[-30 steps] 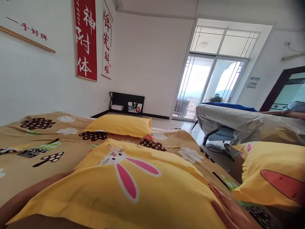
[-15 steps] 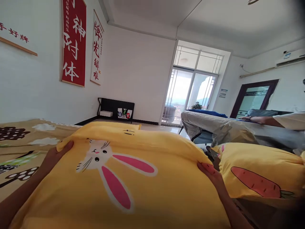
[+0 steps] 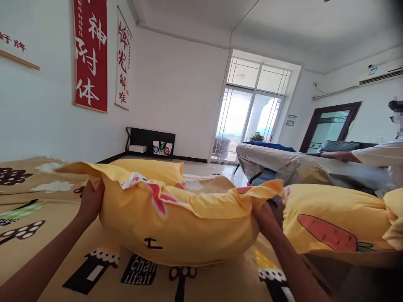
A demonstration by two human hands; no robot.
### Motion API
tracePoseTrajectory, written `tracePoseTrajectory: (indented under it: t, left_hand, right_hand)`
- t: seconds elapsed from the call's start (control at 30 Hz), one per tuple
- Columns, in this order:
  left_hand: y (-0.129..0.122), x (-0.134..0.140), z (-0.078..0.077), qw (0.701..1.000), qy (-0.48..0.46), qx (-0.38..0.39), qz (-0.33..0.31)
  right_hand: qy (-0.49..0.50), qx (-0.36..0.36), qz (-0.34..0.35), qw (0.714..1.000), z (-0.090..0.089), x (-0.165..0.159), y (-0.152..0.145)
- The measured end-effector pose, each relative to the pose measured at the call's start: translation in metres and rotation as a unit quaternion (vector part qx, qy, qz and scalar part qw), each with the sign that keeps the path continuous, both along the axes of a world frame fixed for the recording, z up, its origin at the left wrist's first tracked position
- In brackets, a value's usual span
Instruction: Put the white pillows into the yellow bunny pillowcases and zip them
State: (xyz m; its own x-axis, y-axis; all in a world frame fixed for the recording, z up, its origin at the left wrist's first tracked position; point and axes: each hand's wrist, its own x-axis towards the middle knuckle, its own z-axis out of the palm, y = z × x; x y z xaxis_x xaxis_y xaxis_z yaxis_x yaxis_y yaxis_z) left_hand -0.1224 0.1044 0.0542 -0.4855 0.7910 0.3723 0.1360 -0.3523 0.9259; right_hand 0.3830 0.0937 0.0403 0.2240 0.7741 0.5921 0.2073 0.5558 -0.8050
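A yellow pillow (image 3: 189,230) with a white rabbit print spans the space between my two hands, sagging in the middle. My left hand (image 3: 92,197) is closed around its left end, and a corner flap sticks out above the fist. At the other end, my right hand (image 3: 262,214) grips the fabric, with a corner pointing out to the right. Below lies a beige printed bed sheet (image 3: 103,281). Just behind the held pillow rests another yellow pillow (image 3: 151,170). A yellow pillow with a carrot print (image 3: 333,222) lies to the right of my right hand.
A person's arm (image 3: 346,156) reaches over a plastic-covered table (image 3: 302,167) at the right. A low black shelf (image 3: 151,140) stands against the far wall. Behind are a glass sliding door (image 3: 245,117) and hanging scrolls (image 3: 91,58) on the left wall.
The pillow has tipped from lying with its rabbit face toward me to being held edge-on, its near side lifted off my side of the sheet. More of the sheet and the pillow behind now show.
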Motion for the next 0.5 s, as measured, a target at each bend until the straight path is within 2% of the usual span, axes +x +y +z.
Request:
tracePoseTrajectory:
  t: [0.07, 0.17, 0.23, 0.33, 0.4, 0.43, 0.5]
  left_hand:
    - [-0.004, 0.007, -0.004, 0.997, 0.036, -0.044, 0.061]
    - [0.001, 0.002, 0.008, 0.992, 0.025, -0.011, 0.124]
    - [0.009, -0.005, 0.031, 0.99, -0.042, 0.048, 0.124]
    - [0.022, -0.015, 0.08, 0.971, -0.141, 0.11, 0.157]
    - [0.026, -0.019, 0.108, 0.96, -0.129, 0.159, 0.192]
    - [0.026, -0.021, 0.117, 0.957, -0.107, 0.169, 0.211]
    - [0.025, -0.022, 0.123, 0.961, -0.061, 0.124, 0.239]
  right_hand:
    - [0.06, -0.029, 0.023, 0.998, 0.0, -0.008, -0.001]
    - [0.126, -0.03, -0.083, 0.988, 0.012, -0.004, 0.001]
    - [0.097, -0.039, -0.163, 0.981, 0.028, 0.006, 0.007]
    - [0.018, -0.017, -0.29, 0.957, 0.063, 0.021, 0.016]
    - [0.006, 0.04, -0.354, 0.935, 0.085, 0.026, 0.021]
    - [-0.008, 0.055, -0.362, 0.93, 0.093, 0.028, 0.022]
    - [-0.059, 0.035, -0.354, 0.933, 0.104, 0.031, 0.026]
